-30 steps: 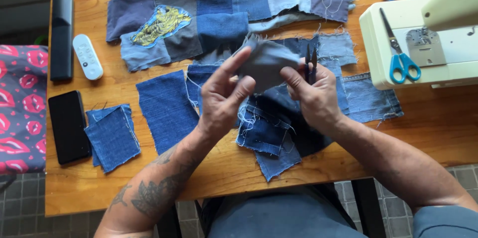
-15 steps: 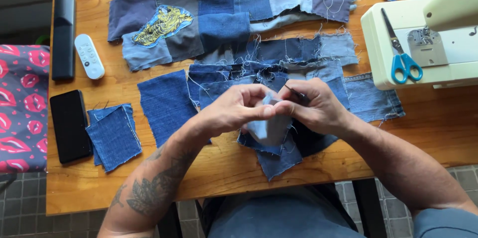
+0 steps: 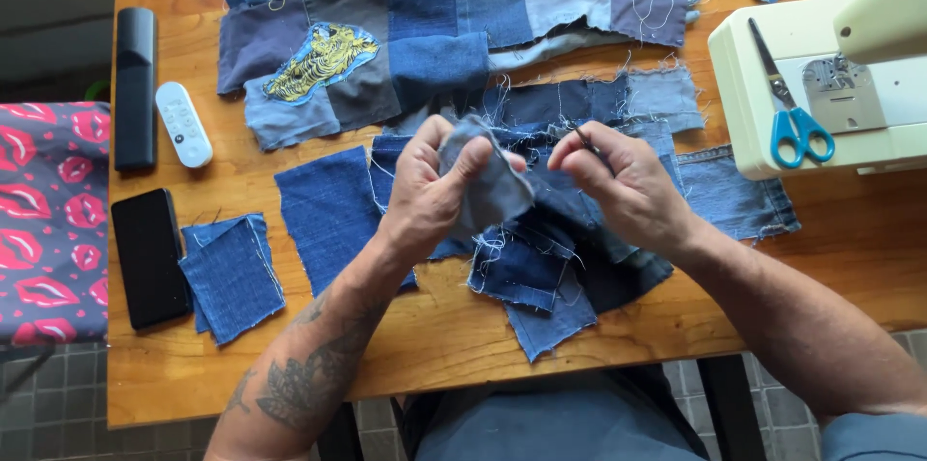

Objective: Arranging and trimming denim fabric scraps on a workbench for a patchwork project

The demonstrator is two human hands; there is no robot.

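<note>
Up off the pile since half a second ago, both hands now work higher: the left hand (image 3: 432,198) is closed around a grey-blue denim scrap (image 3: 494,193) held above the denim pile (image 3: 555,268) at the table's near middle, and the right hand (image 3: 628,193) pinches a thin dark tool (image 3: 587,139) just right of it. From this head view that point sits close to the left fingertips (image 3: 473,157), so a slip could prick them or tear the frayed scrap, and loose threads might snag.
</note>
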